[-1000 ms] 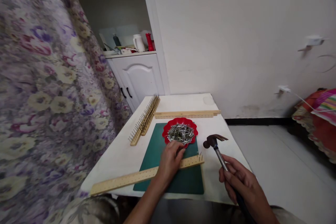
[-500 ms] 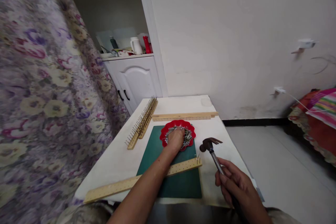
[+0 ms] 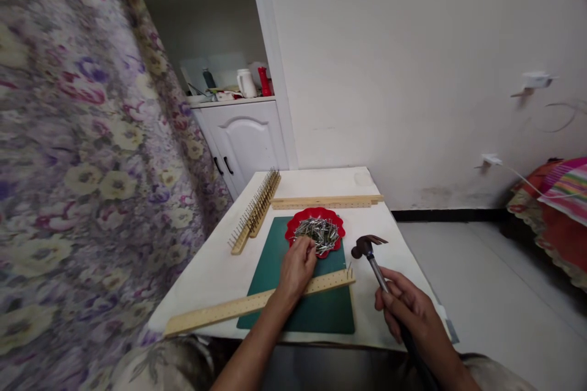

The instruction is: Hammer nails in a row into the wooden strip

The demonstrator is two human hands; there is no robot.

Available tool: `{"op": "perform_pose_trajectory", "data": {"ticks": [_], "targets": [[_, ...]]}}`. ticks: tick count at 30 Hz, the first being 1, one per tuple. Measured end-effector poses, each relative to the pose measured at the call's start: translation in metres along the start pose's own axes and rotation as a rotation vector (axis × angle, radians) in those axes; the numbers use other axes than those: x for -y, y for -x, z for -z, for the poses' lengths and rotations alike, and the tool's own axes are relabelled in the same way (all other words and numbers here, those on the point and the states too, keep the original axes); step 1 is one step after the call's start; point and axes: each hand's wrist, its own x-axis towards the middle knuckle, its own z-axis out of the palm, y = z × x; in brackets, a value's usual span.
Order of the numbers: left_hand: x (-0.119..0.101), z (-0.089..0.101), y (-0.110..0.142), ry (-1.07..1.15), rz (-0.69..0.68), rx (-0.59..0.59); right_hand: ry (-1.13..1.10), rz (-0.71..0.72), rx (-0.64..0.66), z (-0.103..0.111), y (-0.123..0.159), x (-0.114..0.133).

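The left hand [image 3: 297, 266] was at the near side of the red bowl [image 3: 338, 220], its fingers curled closely together. Whether a nail was between them, I could not tell. The wrist passed above the perforated board [image 3: 220, 311]. The right hand [image 3: 408, 305] was closed around the handle of the hammer [image 3: 376, 270], with the thumb along it. The hammer was tilted, its head up, to the right of the bowl, and the claw pointed to the right.

The bowl had a scalloped rim and contained a loose heap of metal nails [image 3: 321, 232]. It stood on the far part of the green mat [image 3: 316, 317]. The perforated board lay at a slant across this mat, and its left end reached beyond it, close to the near edge of the table [image 3: 206, 275]. Several thin nails stood up at its right end.

Behind the bowl, wooden strips [image 3: 321, 201] lay crosswise on the table. At the left side, two nail-studded strips [image 3: 241, 244] lay side by side, with many nails standing in rows.

Farther away, a white jug [image 3: 246, 83] and a red container [image 3: 265, 82] stood on the white cabinet [image 3: 252, 140]. A flowered curtain [image 3: 82, 134] hung at the left.
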Motion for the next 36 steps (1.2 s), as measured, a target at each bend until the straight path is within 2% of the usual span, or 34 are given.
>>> {"op": "perform_pose_trajectory", "data": {"ticks": [5,9,12,16,20,24,27,32,36], "targets": [[0.01,0.01,0.035,-0.243,0.113,0.196,0.013,0.013,-0.011,-0.001,0.0,-0.002],[0.011,0.012,0.03,-0.372,0.107,0.358,0.015,0.017,0.0,-0.001,-0.001,-0.004],[0.008,0.012,0.018,-0.362,0.074,0.406,0.017,0.009,0.014,-0.001,-0.002,-0.006],[0.013,0.009,0.012,-0.213,0.11,0.364,0.025,0.003,0.02,0.0,-0.002,-0.007],[0.017,0.006,0.02,-0.027,0.163,0.262,0.022,-0.01,0.005,-0.001,-0.001,-0.004],[0.001,0.001,0.027,0.203,0.124,0.133,0.022,-0.023,-0.001,-0.002,0.0,-0.002],[-0.017,-0.013,0.027,0.363,0.111,0.124,0.03,-0.019,0.007,-0.003,-0.001,-0.002],[-0.025,-0.037,0.023,0.384,0.164,0.107,0.046,-0.02,0.01,-0.002,-0.002,-0.005],[-0.021,-0.042,0.023,0.335,0.15,0.113,0.05,-0.015,-0.001,-0.002,-0.001,-0.005]]}}
